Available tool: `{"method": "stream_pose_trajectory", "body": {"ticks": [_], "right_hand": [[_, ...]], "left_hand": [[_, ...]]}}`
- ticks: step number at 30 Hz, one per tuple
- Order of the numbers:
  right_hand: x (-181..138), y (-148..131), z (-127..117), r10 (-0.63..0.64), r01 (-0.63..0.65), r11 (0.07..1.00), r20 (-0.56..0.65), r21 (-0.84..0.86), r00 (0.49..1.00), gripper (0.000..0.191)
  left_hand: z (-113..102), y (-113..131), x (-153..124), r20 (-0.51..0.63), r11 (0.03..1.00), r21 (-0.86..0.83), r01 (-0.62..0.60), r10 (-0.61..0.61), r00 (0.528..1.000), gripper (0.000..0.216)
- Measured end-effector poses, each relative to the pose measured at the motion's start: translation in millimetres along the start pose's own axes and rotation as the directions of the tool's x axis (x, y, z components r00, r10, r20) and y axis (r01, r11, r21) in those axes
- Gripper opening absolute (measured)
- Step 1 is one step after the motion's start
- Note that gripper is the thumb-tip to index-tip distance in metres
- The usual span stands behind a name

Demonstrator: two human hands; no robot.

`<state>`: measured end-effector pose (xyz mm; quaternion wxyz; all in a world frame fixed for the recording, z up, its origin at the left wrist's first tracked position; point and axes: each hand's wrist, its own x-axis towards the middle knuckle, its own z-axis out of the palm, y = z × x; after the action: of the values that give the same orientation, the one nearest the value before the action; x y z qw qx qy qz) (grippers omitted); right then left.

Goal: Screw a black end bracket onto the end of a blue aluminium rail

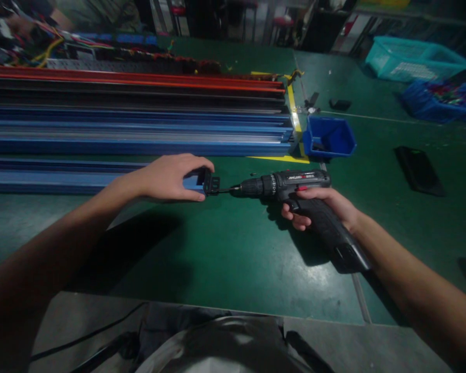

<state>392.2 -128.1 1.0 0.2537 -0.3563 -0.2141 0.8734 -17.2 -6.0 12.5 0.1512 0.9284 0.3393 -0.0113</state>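
My left hand (169, 177) is closed around the right end of a long blue metal profile (62, 178), thumb on the near side and fingers on the far side. A small black end bracket (212, 183) with slots sits at that end, between thumb and fingertips. My right hand (322, 204) grips the handle of a black cordless drill (295, 180), which points left. Its long bit (223, 190) reaches the bracket; whether the tip sits in a screw cannot be made out.
Several blue, black and red profiles (140, 132) lie behind. A blue bin (330, 137) stands by their ends. A phone-like black object (418, 170), a blue basket (423, 101) and a turquoise basket (415, 59) are at right. Another person's arm (62, 19) shows behind wires at upper left.
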Motion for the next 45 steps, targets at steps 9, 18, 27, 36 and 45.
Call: {"method": "stream_pose_trajectory", "body": {"ticks": [9, 18, 27, 36, 45], "right_hand": [[1, 3, -1, 0.003, -0.003, 0.999, 0.009, 0.036, 1.0, 0.03], [0, 6, -8, -0.009, 0.006, 0.999, 0.06, 0.051, 0.998, 0.036], [0, 6, -10, -0.01, 0.006, 0.999, 0.091, 0.048, 0.996, 0.041], [0, 7, -10, -0.014, 0.005, 0.996, 0.099, 0.089, 0.995, 0.041], [-1, 8, -9, -0.019, 0.013, 0.998, 0.088, 0.062, 0.996, 0.042]], "left_hand": [[-4, 9, 1, 0.013, 1.0, -0.02, 0.023, -0.023, 1.0, 0.081], [-2, 8, 0, 0.027, 0.998, -0.029, 0.058, -0.057, 0.998, 0.084], [-5, 14, -1, 0.065, 0.996, -0.033, 0.082, -0.079, 0.995, 0.1], [-6, 13, 1, 0.052, 0.999, -0.041, 0.023, -0.021, 0.998, 0.085], [-7, 15, 2, 0.056, 0.998, -0.053, 0.026, -0.023, 0.998, 0.075]]}}
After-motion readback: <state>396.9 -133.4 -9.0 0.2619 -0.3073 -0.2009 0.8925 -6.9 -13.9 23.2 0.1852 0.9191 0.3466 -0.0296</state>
